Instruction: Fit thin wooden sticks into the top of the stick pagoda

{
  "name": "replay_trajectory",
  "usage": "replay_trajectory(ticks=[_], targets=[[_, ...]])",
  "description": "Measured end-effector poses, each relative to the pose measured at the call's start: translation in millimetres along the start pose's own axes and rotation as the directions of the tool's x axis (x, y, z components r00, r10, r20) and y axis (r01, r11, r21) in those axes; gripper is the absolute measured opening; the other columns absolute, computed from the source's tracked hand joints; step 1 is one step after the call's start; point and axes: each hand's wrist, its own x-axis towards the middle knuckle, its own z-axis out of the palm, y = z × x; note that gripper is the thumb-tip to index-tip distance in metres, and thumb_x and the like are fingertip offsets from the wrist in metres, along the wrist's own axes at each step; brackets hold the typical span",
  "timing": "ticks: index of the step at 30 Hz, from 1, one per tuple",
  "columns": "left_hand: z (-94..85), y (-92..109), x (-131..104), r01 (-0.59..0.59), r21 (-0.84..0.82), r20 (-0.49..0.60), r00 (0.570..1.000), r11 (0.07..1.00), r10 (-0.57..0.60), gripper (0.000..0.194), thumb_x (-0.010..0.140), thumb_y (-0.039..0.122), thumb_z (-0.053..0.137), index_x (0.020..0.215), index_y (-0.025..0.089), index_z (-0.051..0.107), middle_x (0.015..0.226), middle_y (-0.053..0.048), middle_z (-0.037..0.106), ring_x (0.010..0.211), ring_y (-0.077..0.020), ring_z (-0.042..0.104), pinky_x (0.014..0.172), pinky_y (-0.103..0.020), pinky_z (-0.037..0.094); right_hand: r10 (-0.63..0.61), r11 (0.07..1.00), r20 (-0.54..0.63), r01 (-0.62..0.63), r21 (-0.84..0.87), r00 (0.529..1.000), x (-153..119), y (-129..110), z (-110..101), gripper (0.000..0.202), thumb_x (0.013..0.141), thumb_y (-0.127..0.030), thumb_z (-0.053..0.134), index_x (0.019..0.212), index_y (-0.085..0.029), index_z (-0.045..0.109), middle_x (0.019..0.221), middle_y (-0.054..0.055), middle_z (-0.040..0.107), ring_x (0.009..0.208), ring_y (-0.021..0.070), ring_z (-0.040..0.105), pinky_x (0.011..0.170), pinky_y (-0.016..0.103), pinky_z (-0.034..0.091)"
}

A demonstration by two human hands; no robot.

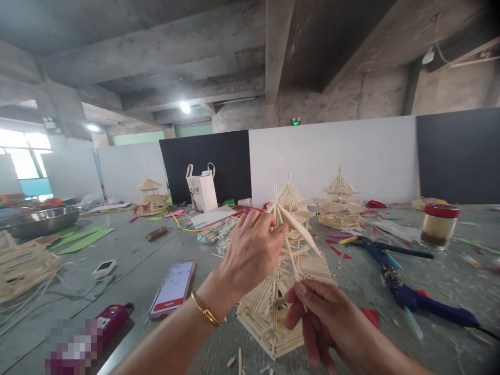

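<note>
1. Head view: my left hand (250, 252) pinches the roof panel (299, 229) at the tower (279, 307) top, on the surface.
2. My right hand (326, 317), nearer me and lower, is closed on a thin stick (291, 255) running up-left toward the peak.

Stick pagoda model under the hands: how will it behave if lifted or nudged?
The stick pagoda is probably light for its size: thin sticks, open gaps. Likely fragile; the roof panel pinched by the left hand looks thin and only loosely attached. It has a wide layered base, so a push should slide it on the table rather than tip it.
</note>
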Motion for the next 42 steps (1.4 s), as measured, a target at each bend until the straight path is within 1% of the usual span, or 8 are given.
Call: replay_trajectory(ticks=[4,13,18,22,29,34,38,42], targets=[[-0.1,-2,1,0.006,-0.029,-0.021,1.0,1.0,-0.007,0.019,0.086,0.016,0.051,0.1,0.019,0.063,0.089,-0.005,0.059,0.083,-0.022,0.048,0.074,-0.037,0.045,-0.02,0.999,0.027,0.02,0.028,0.999,-2,-4,2,0.051,0.079,-0.061,0.058,0.091,-0.013,0.049,0.081,0.005,0.063,0.038,0.0099,0.057,0.026,0.011,0.038],[-8.8,-17,1,0.039,-0.114,-0.082,0.995,0.993,-0.049,0.02,0.09,0.017,0.048,0.102,0.017,0.064,0.088,-0.006,0.057,0.087,-0.0198,0.052,0.078,-0.036,0.047,0.005,1.0,-0.006,-0.005,-0.027,1.0,-2,-9,-1,0.05,0.08,-0.059,0.053,0.096,-0.012,0.047,0.091,0.011,0.063,0.04,0.0117,0.059,0.024,0.011,0.034],[-10.8,-15,4,0.012,-0.13,-0.05,0.999,0.991,-0.019,0.02,0.09,0.018,0.047,0.099,0.018,0.065,0.087,-0.005,0.058,0.085,-0.0192,0.052,0.076,-0.036,0.048,-0.007,0.996,-0.016,0.005,-0.088,1.0,-3,-13,-1,0.033,0.095,-0.042,0.035,0.097,-0.011,0.047,0.088,0.01,0.063,0.038,0.0087,0.057,0.024,0.009,0.033],[-9.9,-13,8,-0.024,-0.129,-0.016,1.0,0.991,0.022,0.02,0.091,0.02,0.048,0.097,0.02,0.066,0.083,-0.004,0.058,0.081,-0.0186,0.049,0.073,-0.034,0.046,0.006,0.992,-0.031,-0.01,-0.126,1.0,-2,-16,1,0.028,0.097,-0.031,0.028,0.099,-0.01,0.046,0.091,0.012,0.063,0.035,0.0058,0.053,0.024,0.009,0.032],[-7.4,-11,17,-0.095,-0.117,0.075,0.992,0.989,0.104,0.015,0.086,0.022,0.057,0.096,0.023,0.069,0.079,-0.002,0.056,0.078,-0.0181,0.047,0.07,-0.033,0.041,-0.024,0.991,-0.047,0.017,-0.135,0.999,0,-17,-1,0.029,0.094,-0.036,0.034,0.097,-0.01,0.047,0.088,0.01,0.063,0.035,0.0062,0.053,0.024,0.009,0.032],[-7.3,-10,18,-0.112,-0.091,0.115,0.986,0.99,0.122,0.015,0.087,0.022,0.056,0.095,0.024,0.068,0.081,-0.001,0.057,0.081,-0.0184,0.047,0.073,-0.033,0.04,-0.008,0.992,-0.02,0.005,-0.129,1.0,0,-15,-2,0.03,0.093,-0.038,0.035,0.096,-0.01,0.047,0.087,0.01,0.063,0.036,0.0067,0.054,0.025,0.01,0.034],[-5.9,-7,13,-0.115,-0.055,0.134,0.983,0.992,0.121,0.016,0.09,0.024,0.051,0.092,0.022,0.067,0.085,-0.002,0.059,0.084,-0.0198,0.048,0.076,-0.035,0.04,-0.016,0.993,0.002,0.017,-0.119,1.0,-5,-14,-1,0.037,0.088,-0.047,0.041,0.094,-0.011,0.048,0.086,0.01,0.064,0.037,0.0071,0.055,0.026,0.009,0.033],[-4.2,-5,8,-0.116,-0.023,0.133,0.984,0.993,0.118,0.018,0.091,0.025,0.049,0.099,0.022,0.065,0.09,-0.004,0.06,0.087,-0.0217,0.048,0.079,-0.039,0.04,-0.036,0.995,0.014,0.037,-0.096,0.999,-8,-14,0,0.047,0.082,-0.056,0.048,0.094,-0.011,0.049,0.089,0.011,0.064,0.038,0.0073,0.056,0.026,0.009,0.033]])
